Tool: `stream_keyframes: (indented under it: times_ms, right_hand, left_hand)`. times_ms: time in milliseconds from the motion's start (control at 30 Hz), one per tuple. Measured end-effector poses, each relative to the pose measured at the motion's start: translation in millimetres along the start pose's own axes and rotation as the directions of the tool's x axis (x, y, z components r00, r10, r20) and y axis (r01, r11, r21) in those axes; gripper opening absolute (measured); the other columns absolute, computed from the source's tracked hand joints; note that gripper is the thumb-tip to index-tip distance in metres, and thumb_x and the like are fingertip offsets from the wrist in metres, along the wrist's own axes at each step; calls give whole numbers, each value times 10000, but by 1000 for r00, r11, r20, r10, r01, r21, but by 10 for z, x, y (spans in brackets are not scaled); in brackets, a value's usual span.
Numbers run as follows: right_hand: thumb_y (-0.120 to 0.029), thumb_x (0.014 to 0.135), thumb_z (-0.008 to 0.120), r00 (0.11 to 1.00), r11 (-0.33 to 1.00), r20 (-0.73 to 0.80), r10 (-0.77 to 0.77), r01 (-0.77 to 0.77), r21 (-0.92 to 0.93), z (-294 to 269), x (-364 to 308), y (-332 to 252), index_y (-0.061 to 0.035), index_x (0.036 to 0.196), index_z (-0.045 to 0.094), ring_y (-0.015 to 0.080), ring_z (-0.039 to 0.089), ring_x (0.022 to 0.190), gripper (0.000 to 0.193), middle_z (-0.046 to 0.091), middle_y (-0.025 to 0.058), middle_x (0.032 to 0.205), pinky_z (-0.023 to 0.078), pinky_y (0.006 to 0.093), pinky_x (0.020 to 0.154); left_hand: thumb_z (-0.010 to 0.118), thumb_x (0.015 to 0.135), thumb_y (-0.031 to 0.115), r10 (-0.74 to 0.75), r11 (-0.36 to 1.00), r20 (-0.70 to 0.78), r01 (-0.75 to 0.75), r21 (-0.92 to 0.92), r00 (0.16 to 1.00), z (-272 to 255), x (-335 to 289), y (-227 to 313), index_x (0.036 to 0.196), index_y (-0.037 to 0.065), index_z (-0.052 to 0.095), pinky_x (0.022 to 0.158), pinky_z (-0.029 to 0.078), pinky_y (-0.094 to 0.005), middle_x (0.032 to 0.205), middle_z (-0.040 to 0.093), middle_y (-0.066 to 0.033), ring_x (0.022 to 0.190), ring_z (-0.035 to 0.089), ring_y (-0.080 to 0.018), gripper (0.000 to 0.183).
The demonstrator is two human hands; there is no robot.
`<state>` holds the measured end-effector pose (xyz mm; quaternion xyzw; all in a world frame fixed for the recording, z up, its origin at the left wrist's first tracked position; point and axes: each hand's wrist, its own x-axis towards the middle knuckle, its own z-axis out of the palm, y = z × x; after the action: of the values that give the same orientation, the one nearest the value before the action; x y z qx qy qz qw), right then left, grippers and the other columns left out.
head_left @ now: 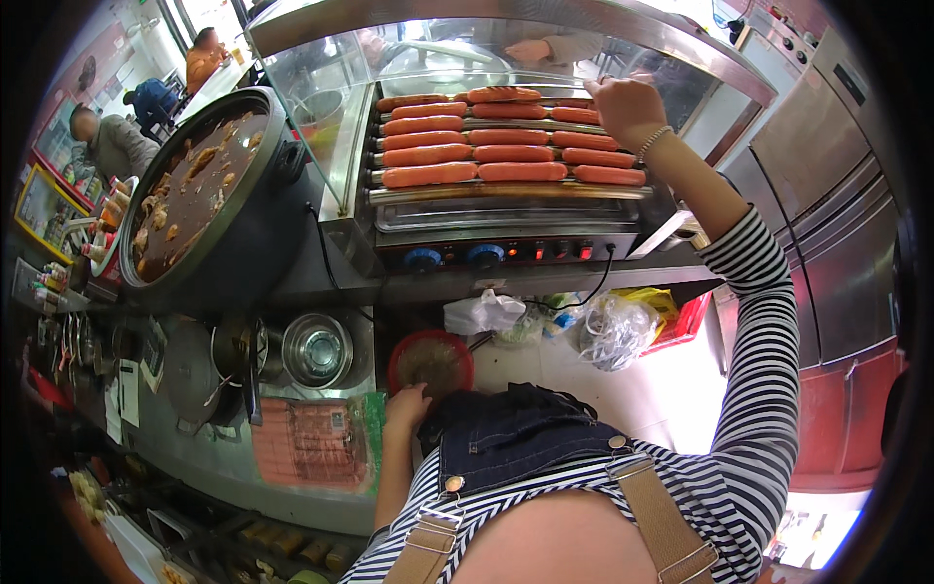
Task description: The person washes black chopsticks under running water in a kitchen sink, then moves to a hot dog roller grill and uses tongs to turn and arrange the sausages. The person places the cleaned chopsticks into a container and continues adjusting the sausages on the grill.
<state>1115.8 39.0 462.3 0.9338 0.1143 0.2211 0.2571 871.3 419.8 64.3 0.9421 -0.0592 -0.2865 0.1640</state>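
Sausages lie in rows across the steel rollers of a hot dog roller grill. My right hand reaches over the grill's back right corner, beside the ends of the far rows. Its fingers are curled closed, and whatever they grip is hidden. A beaded bracelet circles that wrist. Low down at the counter's edge, my left hand hangs with loosely bent fingers and nothing visible in it. It is between a clear pack of raw sausages and a red basin.
A large black pot of brown broth stands left of the grill. Glass panels surround the rollers. Metal bowls sit on the lower counter. Plastic bags and a red crate are below. Steel cabinets stand right; several people are beyond.
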Motion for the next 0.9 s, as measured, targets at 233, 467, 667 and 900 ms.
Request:
stream_keyframes:
  times_ms: [233,467,667,900]
  right_hand:
    - [-183,821,584,999,996,32,-34,36,-78,-171,-268,73,-107,999,601,253,642,714,193,632,97,751,516,366,604]
    - [-210,782,633,995,989,-75,-60,70,130,-706,-467,-208,-91,971,582,266,640,722,229,617,109,736,505,374,604]
    - [-147,772,608,962,940,-156,-223,254,226,-838,-509,-804,-76,995,587,238,648,743,235,632,92,798,513,358,593]
    - [-142,785,567,947,911,-136,-290,317,264,-706,-192,-1044,-38,920,614,225,664,772,177,649,94,808,517,362,594]
  left_hand:
    - [570,836,314,147,980,-40,-151,-132,988,-22,0,82,1252,146,528,907,456,-420,1215,559,-161,1097,550,-315,450]
    - [559,838,320,206,968,-78,-215,-130,975,-145,179,333,1248,107,523,937,433,-412,1207,557,-181,1108,532,-342,464]
    - [558,833,329,288,951,-61,-293,-95,956,-121,249,370,1249,134,520,935,440,-427,1242,534,-188,1139,520,-339,462]
    - [557,835,322,255,959,-26,-256,-121,967,-141,190,347,1243,123,521,928,440,-431,1213,552,-180,1116,530,-339,455]
